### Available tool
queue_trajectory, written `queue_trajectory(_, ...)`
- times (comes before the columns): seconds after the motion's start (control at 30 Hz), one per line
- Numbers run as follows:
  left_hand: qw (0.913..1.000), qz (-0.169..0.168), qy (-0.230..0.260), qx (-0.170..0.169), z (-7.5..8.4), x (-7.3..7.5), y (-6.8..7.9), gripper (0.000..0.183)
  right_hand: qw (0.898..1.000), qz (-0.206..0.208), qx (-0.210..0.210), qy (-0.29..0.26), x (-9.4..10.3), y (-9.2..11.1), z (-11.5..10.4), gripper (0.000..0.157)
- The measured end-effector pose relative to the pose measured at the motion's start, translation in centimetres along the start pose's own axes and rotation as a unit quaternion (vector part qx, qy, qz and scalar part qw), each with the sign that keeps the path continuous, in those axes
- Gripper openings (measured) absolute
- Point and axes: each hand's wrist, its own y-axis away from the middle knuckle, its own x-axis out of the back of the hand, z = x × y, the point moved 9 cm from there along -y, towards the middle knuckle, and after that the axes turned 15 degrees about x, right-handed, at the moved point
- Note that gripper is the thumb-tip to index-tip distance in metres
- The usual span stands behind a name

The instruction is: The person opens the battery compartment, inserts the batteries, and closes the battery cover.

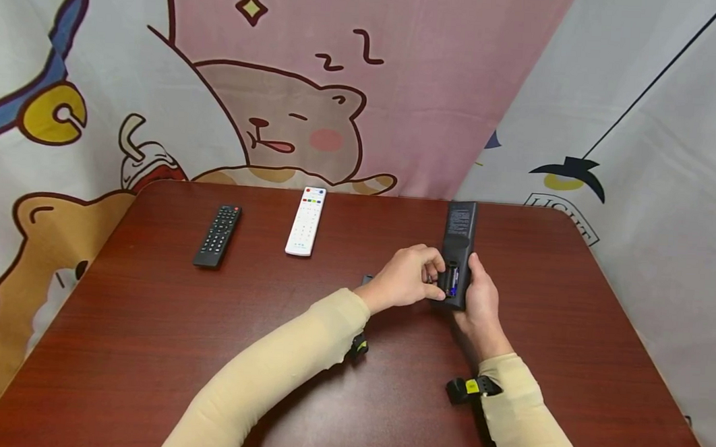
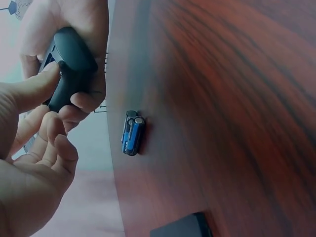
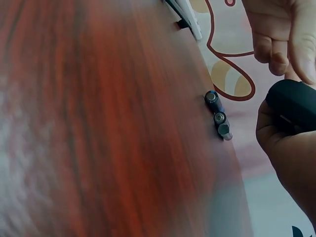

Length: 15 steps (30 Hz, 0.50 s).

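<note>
my right hand (image 1: 483,299) sensibly edge-grips the remote (image 1: 458,248), likely light, rigid; half-curled at its battery bay (image 1: 453,281), my left hand's (image 1: 405,276) hold: can't tell.

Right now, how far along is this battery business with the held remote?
Done: the held remote has its battery compartment open, with a blue battery inside. In hand: the right hand holds the remote while the left hand touches it by the compartment; whether batteries are going in or out, I can't tell. Remaining, probably: closing the compartment and dealing with the loose batteries on the table.
</note>
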Motion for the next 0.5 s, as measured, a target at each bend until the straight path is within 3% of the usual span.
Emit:
queue_trajectory(0.27,0.9991,0.011,-0.041,0.008,-0.5,0.0,-0.3,0.037,0.999,-0.018,0.021,-0.024,0.3,0.0,-0.7,0.045)
queue_trajectory(0.5,0.9974,0.010,-0.067,0.024,-1.0,-0.1,-0.5,0.041,0.999,-0.020,0.022,0.021,0.8,0.2,-1.1,0.054)
